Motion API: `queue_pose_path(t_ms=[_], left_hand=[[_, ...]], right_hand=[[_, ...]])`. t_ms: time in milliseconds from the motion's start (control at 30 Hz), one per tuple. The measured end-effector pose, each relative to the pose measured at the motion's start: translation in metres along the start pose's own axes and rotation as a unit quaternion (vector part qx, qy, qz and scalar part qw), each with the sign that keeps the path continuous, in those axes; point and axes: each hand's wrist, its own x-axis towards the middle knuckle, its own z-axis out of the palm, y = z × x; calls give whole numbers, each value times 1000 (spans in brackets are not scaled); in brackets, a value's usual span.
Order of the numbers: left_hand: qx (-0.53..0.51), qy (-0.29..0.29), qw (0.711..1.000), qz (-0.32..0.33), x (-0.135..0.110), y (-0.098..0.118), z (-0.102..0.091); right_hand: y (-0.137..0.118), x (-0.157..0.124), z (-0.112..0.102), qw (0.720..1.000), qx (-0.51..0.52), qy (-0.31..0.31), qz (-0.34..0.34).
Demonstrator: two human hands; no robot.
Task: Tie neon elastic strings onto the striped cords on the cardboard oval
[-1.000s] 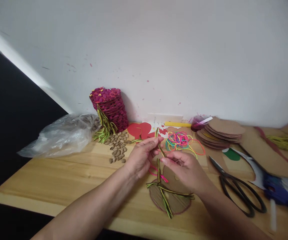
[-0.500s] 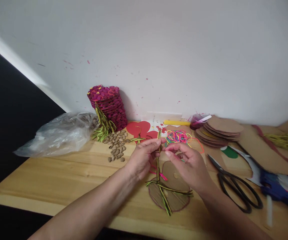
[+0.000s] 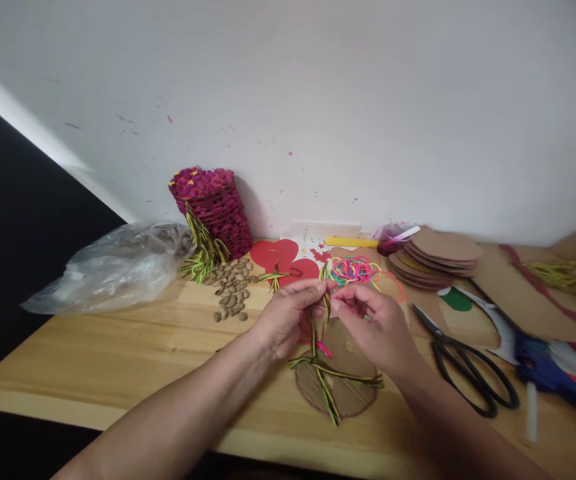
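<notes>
Yellow-and-black cords (image 3: pixel 314 340) rise from a crossed bundle lying on a cardboard piece (image 3: pixel 355 393). My left hand (image 3: pixel 288 313) pinches the upright cords between thumb and fingers. Close beside it, the fingers of my right hand (image 3: pixel 373 320) are pinched together at the same cords; exactly which strand they hold is too small to make out. A short pink strip (image 3: pixel 324 349) lies by the cords below my hands. Behind my fingers sits a tangle of multicoloured cord (image 3: pixel 355 270).
Black-handled scissors (image 3: pixel 468 370) and a blue glue gun (image 3: pixel 548 377) lie at right, before stacked cardboard pieces (image 3: pixel 443 250). At left are brown shells or nuts (image 3: pixel 232 293), a clear plastic bag (image 3: pixel 113 270) and a purple tasselled box (image 3: pixel 213 210). Red paper hearts (image 3: pixel 273 253) lie behind.
The upper part of the cords has bent to the right between my hands, leaving a loop-like gap. My hands stay close together; the whole view has shifted slightly.
</notes>
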Motion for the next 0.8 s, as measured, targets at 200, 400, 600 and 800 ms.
queue_pose_path(t_ms=[200, 400, 600, 800], left_hand=[[16, -11, 1000, 19, 4, -3, -6], [44, -7, 998, 49, 4, -2, -8], [63, 3, 995, 75, 4, -1, -7], [108, -11, 991, 76, 3, -1, -6]], right_hand=[[-2, 2, -3, 1000, 11, -15, 13], [7, 2, -3, 999, 17, -27, 14], [12, 2, 0, 997, 25, -64, 34], [9, 4, -4, 998, 25, -48, 37]])
